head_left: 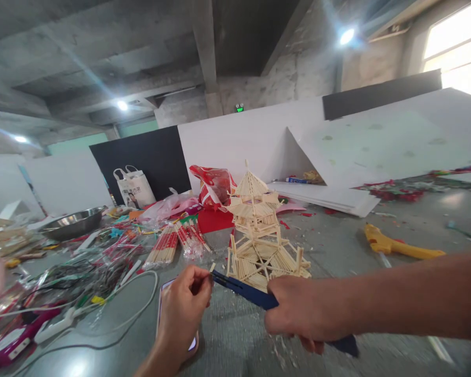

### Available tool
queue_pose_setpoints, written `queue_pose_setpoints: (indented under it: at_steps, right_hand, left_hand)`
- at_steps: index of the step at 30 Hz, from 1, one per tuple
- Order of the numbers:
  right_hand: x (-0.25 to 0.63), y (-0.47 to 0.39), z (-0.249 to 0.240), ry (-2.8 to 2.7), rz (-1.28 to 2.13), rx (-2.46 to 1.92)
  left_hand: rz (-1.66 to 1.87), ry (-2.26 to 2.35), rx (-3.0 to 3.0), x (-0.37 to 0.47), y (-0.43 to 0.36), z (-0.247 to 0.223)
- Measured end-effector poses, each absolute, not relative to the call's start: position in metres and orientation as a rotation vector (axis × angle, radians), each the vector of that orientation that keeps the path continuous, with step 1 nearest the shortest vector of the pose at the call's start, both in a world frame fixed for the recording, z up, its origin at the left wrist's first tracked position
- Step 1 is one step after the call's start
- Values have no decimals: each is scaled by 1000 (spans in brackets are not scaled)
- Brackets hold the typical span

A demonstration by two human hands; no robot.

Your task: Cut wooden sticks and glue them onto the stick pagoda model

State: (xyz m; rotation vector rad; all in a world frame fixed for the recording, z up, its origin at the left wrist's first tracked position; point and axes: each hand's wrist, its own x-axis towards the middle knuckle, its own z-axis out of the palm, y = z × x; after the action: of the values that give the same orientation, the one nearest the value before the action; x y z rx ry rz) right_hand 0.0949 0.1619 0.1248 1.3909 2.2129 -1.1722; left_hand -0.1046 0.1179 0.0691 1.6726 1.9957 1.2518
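Observation:
A tiered pagoda model (255, 209) made of thin wooden sticks stands on the grey table in front of my hands. My right hand (298, 309) is closed around a long dark blue tool (243, 290); its exact kind is unclear. The tool's narrow tip points left, in front of the model's base. At that tip shows a short pale stick piece (212, 267). My left hand (182, 309) has thumb and fingers pinched together right beside the piece, seemingly gripping its end. Partly hidden under the left hand lies a phone (193, 343).
A yellow glue gun (392, 244) lies at the right. Bundled sticks (163, 246), cables (133, 319), a purple device (23, 335) and a metal bowl (73, 222) crowd the left. Behind the model are a red bag (215, 186) and white boards (329, 199).

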Motion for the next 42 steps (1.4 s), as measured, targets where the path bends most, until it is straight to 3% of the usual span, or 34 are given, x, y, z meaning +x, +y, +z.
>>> queue_pose_setpoints:
  at_steps: [42]
  right_hand:
    - [81,194,138,2189,-1453,1464]
  left_hand:
    - [1340,2050,1699,-112,157,74]
